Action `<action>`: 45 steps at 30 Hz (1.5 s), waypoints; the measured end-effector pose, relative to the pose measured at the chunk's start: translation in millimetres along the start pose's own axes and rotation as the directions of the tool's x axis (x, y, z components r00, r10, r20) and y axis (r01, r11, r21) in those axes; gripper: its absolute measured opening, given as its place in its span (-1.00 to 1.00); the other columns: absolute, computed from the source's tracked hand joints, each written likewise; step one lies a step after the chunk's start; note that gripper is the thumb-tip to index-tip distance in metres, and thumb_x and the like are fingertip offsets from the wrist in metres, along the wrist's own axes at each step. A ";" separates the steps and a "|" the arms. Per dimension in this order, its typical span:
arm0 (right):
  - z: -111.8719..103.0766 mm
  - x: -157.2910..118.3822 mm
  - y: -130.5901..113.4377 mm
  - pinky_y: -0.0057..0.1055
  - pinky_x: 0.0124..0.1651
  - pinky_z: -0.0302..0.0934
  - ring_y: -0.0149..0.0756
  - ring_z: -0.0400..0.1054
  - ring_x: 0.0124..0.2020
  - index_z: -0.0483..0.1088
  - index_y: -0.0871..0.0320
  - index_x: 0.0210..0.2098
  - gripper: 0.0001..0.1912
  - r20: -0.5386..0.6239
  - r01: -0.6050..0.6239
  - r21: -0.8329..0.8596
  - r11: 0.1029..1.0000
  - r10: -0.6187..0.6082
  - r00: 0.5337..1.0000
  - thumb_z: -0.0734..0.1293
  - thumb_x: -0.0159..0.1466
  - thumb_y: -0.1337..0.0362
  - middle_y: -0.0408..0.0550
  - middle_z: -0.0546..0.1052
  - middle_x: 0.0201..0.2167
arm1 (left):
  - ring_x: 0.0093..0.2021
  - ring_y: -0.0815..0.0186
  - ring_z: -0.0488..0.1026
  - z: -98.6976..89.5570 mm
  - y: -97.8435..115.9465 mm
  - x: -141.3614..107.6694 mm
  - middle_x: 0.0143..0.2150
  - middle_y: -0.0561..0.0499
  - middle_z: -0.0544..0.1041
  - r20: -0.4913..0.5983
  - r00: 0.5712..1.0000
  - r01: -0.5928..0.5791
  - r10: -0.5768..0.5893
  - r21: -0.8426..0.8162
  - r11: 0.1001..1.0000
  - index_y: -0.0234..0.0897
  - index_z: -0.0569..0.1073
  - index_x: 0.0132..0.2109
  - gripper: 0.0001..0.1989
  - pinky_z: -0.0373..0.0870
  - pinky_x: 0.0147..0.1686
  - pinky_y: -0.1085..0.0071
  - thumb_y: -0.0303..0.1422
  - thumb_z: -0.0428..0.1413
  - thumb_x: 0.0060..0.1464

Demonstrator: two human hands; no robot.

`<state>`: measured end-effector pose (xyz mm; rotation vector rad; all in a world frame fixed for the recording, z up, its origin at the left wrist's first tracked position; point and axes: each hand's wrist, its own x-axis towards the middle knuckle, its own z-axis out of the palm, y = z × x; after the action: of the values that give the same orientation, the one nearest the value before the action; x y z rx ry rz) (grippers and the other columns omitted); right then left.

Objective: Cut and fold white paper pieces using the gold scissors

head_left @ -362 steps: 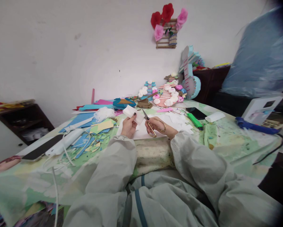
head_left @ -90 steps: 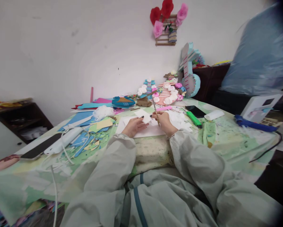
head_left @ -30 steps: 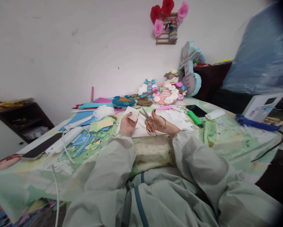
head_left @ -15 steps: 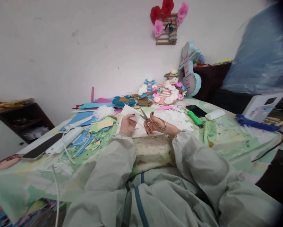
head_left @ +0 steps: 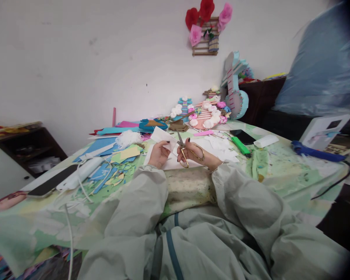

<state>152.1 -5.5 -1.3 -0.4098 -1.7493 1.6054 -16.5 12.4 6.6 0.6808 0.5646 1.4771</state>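
Observation:
My left hand (head_left: pixel 159 154) pinches a piece of white paper (head_left: pixel 160 134) between thumb and fingers, its free end pointing up and left. Gold-handled scissors (head_left: pixel 184 154) are in my right hand (head_left: pixel 199 153), with fingers through the loops and the blades angled up beside the paper's right edge. Whether the blades touch the paper I cannot make out. Beneath both hands lies a white sheet (head_left: pixel 177 163), and white paper scraps (head_left: pixel 221 148) are spread just right of them.
On the left are a white power strip (head_left: pixel 81 173) with cables, a dark phone (head_left: pixel 53 181) and coloured paper offcuts (head_left: pixel 119 173). To the right lie a green utility knife (head_left: pixel 240 146), a black phone (head_left: pixel 243 137) and a blue-handled tool (head_left: pixel 317 151). Paper crafts (head_left: pixel 206 114) stand at the back.
The scissors have turned a little, their blades now more upright and closer together. The white paper has tilted in my left hand, its free end shifting slightly left and up.

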 end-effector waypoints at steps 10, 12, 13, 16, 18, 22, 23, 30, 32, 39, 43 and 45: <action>0.7 -1.0 5.5 -0.44 -0.49 0.20 -0.40 0.29 -0.59 0.33 0.25 -0.29 -0.42 -0.001 0.045 -0.045 0.998 -0.045 0.999 0.17 0.20 -0.21 0.06 0.53 -0.46 | -0.58 0.43 0.41 -3.0 0.6 1.2 -0.58 0.07 0.48 0.027 0.999 -0.017 0.017 -0.029 0.999 -0.36 0.40 -0.52 -0.86 0.29 -0.54 0.54 -0.66 0.04 -0.20; 0.9 -1.2 5.4 -0.45 -0.47 0.19 -0.41 0.29 -0.58 0.34 0.26 -0.30 -0.43 -0.003 0.059 -0.055 0.997 -0.059 0.998 0.16 0.21 -0.19 0.06 0.53 -0.47 | -0.53 0.40 0.45 -2.2 0.3 -0.5 -0.55 0.06 0.50 0.018 0.999 -0.036 0.037 -0.046 0.998 -0.36 0.43 -0.48 -0.87 0.35 -0.47 0.52 -0.64 0.08 -0.19; 1.1 -1.2 5.2 -0.45 -0.47 0.19 -0.41 0.29 -0.58 0.34 0.26 -0.29 -0.43 -0.005 0.062 -0.060 0.996 -0.063 0.998 0.16 0.22 -0.19 0.07 0.53 -0.47 | -0.49 0.38 0.47 -1.6 0.0 -1.4 -0.52 0.06 0.52 0.010 0.999 -0.050 0.050 -0.054 0.997 -0.35 0.45 -0.44 -0.87 0.38 -0.42 0.51 -0.63 0.11 -0.18; 2.4 -0.9 4.2 -0.44 -0.47 0.18 -0.40 0.28 -0.58 0.34 0.26 -0.29 -0.43 -0.017 0.050 -0.075 0.996 -0.051 0.999 0.16 0.21 -0.19 0.06 0.53 -0.47 | -0.39 0.36 0.51 0.1 -1.3 -2.8 -0.43 0.03 0.56 0.018 0.996 -0.090 0.091 -0.065 0.994 -0.34 0.49 -0.32 -0.84 0.41 -0.29 0.49 -0.60 0.15 -0.13; 3.4 -0.6 3.6 -0.44 -0.48 0.18 -0.40 0.28 -0.59 0.34 0.25 -0.29 -0.42 -0.021 0.040 -0.073 0.997 -0.041 0.999 0.17 0.19 -0.20 0.06 0.52 -0.48 | -0.38 0.36 0.51 0.2 -2.1 -2.5 -0.40 0.00 0.57 0.047 0.995 -0.090 0.093 -0.059 0.994 -0.36 0.50 -0.28 -0.83 0.41 -0.26 0.49 -0.58 0.15 -0.10; 5.0 -1.1 2.1 -0.44 -0.46 0.18 -0.42 0.28 -0.58 0.34 0.25 -0.29 -0.43 -0.007 0.045 -0.061 0.997 -0.046 0.999 0.18 0.19 -0.20 0.04 0.52 -0.47 | -0.37 0.34 0.52 -1.8 -2.2 -1.4 -0.40 -0.03 0.58 0.090 0.994 -0.065 0.068 -0.034 0.997 -0.39 0.51 -0.29 -0.86 0.40 -0.24 0.47 -0.55 0.14 -0.09; 5.5 -1.5 1.4 -0.44 -0.46 0.18 -0.42 0.28 -0.58 0.33 0.25 -0.30 -0.44 -0.003 0.047 -0.058 0.997 -0.047 0.999 0.18 0.20 -0.19 0.04 0.52 -0.47 | -0.37 0.33 0.52 -2.5 -2.0 -1.5 -0.39 -0.04 0.58 0.101 0.993 -0.059 0.062 -0.030 0.998 -0.39 0.52 -0.30 -0.86 0.40 -0.24 0.46 -0.55 0.14 -0.08; 11.0 -3.9 -4.1 -0.43 -0.44 0.18 -0.40 0.29 -0.56 0.33 0.25 -0.31 -0.46 0.022 0.083 -0.029 0.996 -0.083 0.996 0.19 0.21 -0.17 0.02 0.50 -0.48 | -0.33 0.28 0.53 -3.0 0.0 -5.8 -0.37 -0.06 0.58 0.202 0.978 -0.049 0.055 -0.030 0.998 -0.39 0.52 -0.31 -0.84 0.41 -0.24 0.42 -0.56 0.07 -0.07; 12.5 -3.8 -4.8 -0.43 -0.45 0.17 -0.40 0.30 -0.55 0.32 0.25 -0.32 -0.48 0.014 0.091 -0.023 0.996 -0.090 0.996 0.21 0.20 -0.15 0.01 0.49 -0.49 | -0.32 0.28 0.52 -1.8 0.3 -7.8 -0.37 -0.06 0.57 0.198 0.977 -0.069 0.074 -0.033 0.997 -0.37 0.51 -0.32 -0.85 0.40 -0.23 0.43 -0.55 0.06 -0.05; 14.7 -4.1 -6.4 -0.45 -0.43 0.15 -0.37 0.32 -0.49 0.34 0.26 -0.31 -0.51 0.011 0.104 -0.051 0.993 -0.103 0.995 0.27 0.17 -0.12 0.03 0.49 -0.48 | -0.37 0.33 0.51 1.0 -0.2 -10.7 -0.40 0.01 0.54 0.214 0.973 -0.070 0.083 -0.068 0.995 -0.29 0.49 -0.31 -0.82 0.40 -0.27 0.44 -0.60 0.07 -0.05; 13.6 -3.4 -5.5 -0.46 -0.44 0.16 -0.38 0.32 -0.51 0.33 0.26 -0.32 -0.52 0.004 0.116 -0.036 0.993 -0.116 0.993 0.27 0.18 -0.10 0.02 0.48 -0.48 | -0.40 0.32 0.50 -0.5 -0.3 -8.1 -0.42 -0.03 0.55 0.211 0.976 -0.050 0.055 -0.029 0.998 -0.35 0.50 -0.31 -0.85 0.41 -0.31 0.45 -0.58 0.08 -0.05; 12.3 -2.9 -4.2 -0.46 -0.46 0.16 -0.40 0.30 -0.54 0.33 0.26 -0.32 -0.52 -0.003 0.113 -0.032 0.993 -0.113 0.994 0.25 0.20 -0.10 0.01 0.48 -0.49 | -0.40 0.32 0.50 -1.6 -0.7 -6.5 -0.41 -0.03 0.56 0.208 0.977 -0.053 0.054 -0.011 0.999 -0.37 0.50 -0.29 -0.85 0.42 -0.30 0.43 -0.57 0.10 -0.06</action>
<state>146.7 -17.1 2.3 -0.3231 -1.7648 1.4976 -17.3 6.0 4.5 0.8403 0.3834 1.4351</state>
